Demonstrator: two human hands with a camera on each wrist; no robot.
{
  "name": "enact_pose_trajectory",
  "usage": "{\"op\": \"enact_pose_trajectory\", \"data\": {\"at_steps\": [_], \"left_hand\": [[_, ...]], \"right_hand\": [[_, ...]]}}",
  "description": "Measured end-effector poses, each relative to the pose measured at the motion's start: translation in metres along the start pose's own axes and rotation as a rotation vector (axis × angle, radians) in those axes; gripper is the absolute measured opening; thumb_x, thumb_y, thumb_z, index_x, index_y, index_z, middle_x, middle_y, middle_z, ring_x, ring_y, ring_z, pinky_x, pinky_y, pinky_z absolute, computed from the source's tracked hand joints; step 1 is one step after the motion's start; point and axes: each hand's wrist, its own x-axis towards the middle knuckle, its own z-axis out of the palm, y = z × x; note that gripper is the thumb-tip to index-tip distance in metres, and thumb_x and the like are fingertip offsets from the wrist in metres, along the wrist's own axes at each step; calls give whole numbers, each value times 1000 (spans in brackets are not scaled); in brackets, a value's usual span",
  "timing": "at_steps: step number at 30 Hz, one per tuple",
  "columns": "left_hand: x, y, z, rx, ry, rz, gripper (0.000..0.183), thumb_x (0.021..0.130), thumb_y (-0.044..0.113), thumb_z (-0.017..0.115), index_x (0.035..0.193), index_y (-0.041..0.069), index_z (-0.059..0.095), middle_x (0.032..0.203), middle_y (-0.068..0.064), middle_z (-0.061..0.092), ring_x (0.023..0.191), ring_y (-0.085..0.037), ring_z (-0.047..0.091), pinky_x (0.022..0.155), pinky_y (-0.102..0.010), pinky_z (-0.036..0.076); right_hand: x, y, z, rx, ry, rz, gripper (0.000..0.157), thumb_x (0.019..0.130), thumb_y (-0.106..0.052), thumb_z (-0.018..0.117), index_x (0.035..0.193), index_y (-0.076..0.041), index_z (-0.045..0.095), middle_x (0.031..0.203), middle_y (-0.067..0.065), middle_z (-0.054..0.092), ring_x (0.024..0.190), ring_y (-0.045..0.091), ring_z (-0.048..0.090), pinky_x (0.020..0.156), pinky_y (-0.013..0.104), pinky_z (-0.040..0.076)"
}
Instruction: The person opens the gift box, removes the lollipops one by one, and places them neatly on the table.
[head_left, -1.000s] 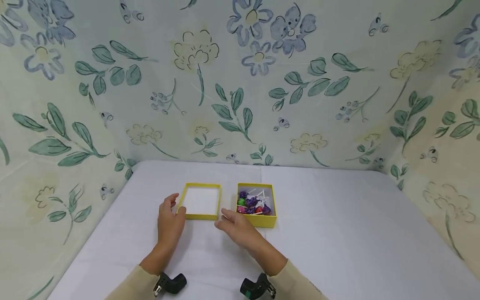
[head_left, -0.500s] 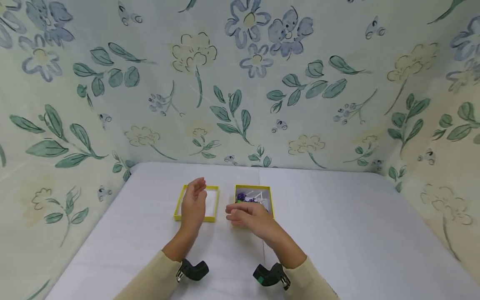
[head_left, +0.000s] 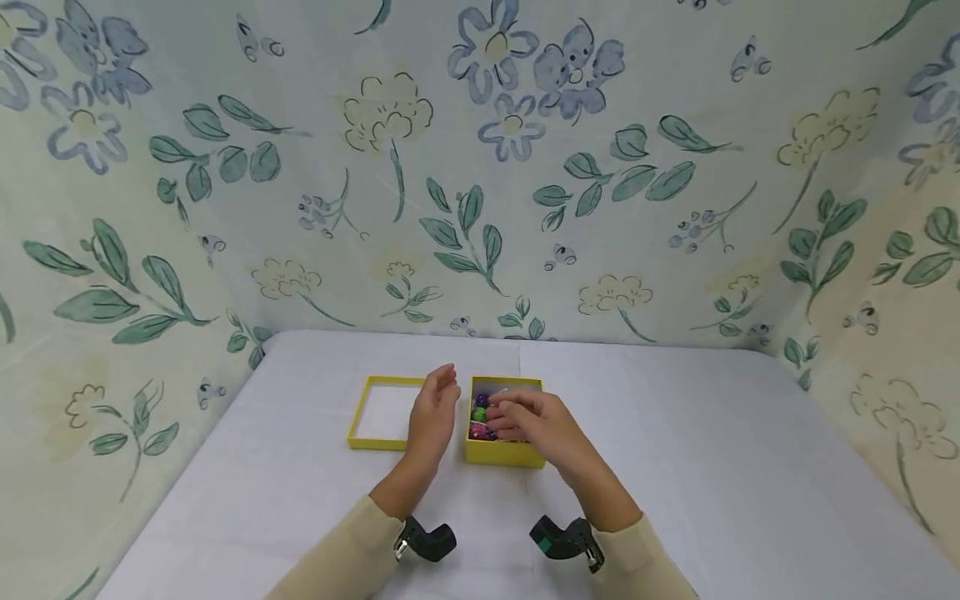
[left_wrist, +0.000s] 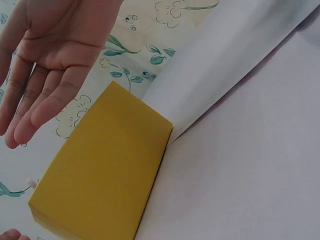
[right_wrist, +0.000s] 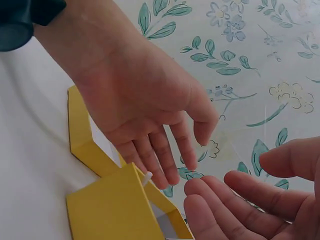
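Note:
In the head view, a yellow box [head_left: 504, 453] holds several wrapped lollipops [head_left: 480, 413] in purple, green and pink. My right hand [head_left: 546, 425] is over the right part of the box, fingers extended to the left, hiding some lollipops. Between the box and a shallow yellow-rimmed lid [head_left: 377, 444], my left hand [head_left: 433, 417] is raised with straight fingers and covers the lid's right side. The right wrist view shows both palms, the left hand [right_wrist: 135, 95] and the right hand [right_wrist: 255, 205], with nothing in them. A white lollipop stick [right_wrist: 147, 178] pokes above the box rim.
A white cloth covers the table [head_left: 712, 467]. Behind it and at both sides hangs a floral-patterned curtain [head_left: 480, 183]. Each wrist carries a black device, one on the left [head_left: 429, 540] and one on the right [head_left: 562, 537].
My left hand has moved right, from the lid's left edge to the space beside the box. My right hand has moved right, from beside the box to over it. Box and lid stay put.

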Motion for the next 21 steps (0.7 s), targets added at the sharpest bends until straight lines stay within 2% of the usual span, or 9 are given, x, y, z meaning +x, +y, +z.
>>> {"op": "enact_pose_trajectory", "data": {"at_steps": [6,13,21], "left_hand": [[-5,-7,13,2,-82,-49,52,97,39,42,146,20,41,150,-5,41,137,-28,37,112,-49,29],[-11,-23,32,-5,-162,-70,55,99,40,38,152,26,30,156,-2,31,143,-27,26,115,-52,20],[-11,-34,31,-18,-182,-9,57,99,33,43,153,33,23,158,1,23,144,-28,21,115,-55,17]], "right_hand": [[4,3,-14,-25,137,2,31,99,-26,53,118,-4,65,109,13,68,99,27,66,91,47,52],[5,11,-28,-26,246,31,31,98,-26,54,118,-5,65,109,13,68,97,23,66,87,36,55],[12,17,-21,-19,327,26,29,98,-23,53,117,-4,65,104,11,68,93,24,66,82,32,56]]}}
